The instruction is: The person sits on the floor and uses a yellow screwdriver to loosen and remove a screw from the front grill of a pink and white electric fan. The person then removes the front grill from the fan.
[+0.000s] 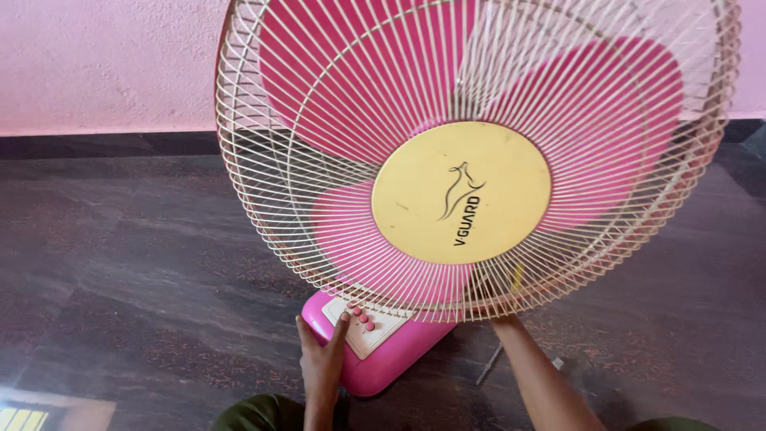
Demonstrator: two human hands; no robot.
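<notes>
Olive-green trouser fabric (pixel 259 413) at bottom edge, both knees partly in frame. Left hand (pixel 321 359) just above left knee, resting against left side of pink fan base (pixel 391 359); fingers loosely spread, index fingertip touching cream control panel (pixel 369 331) beside row of small pink buttons (pixel 363 318). Nothing clamped in this hand. Right forearm (pixel 542 383) rising from lower right toward underside of grille; right hand hidden behind grille and base, so cannot tell whether fingers are apart or together.

Thin cable (pixel 488 363) lying on floor between base and right forearm. Small pale object (pixel 557 363) on floor just right of forearm; too small to identify.

Table fan standing on dark mottled stone floor (pixel 144 271), centre-right of frame, head tilted up toward camera. Cream wire grille (pixel 263 183), round, filling upper frame, top cut off by frame edge. Yellow round hub cap (pixel 461 193) at grille centre, dark line mark on it. Pink blades (pixel 606 120) behind wires, not blurred.

Strip of barred light (pixel 20 417) at lower left corner. Pink plastered wall (pixel 104 64) farthest back, dark skirting band (pixel 104 145) where wall meets floor.
</notes>
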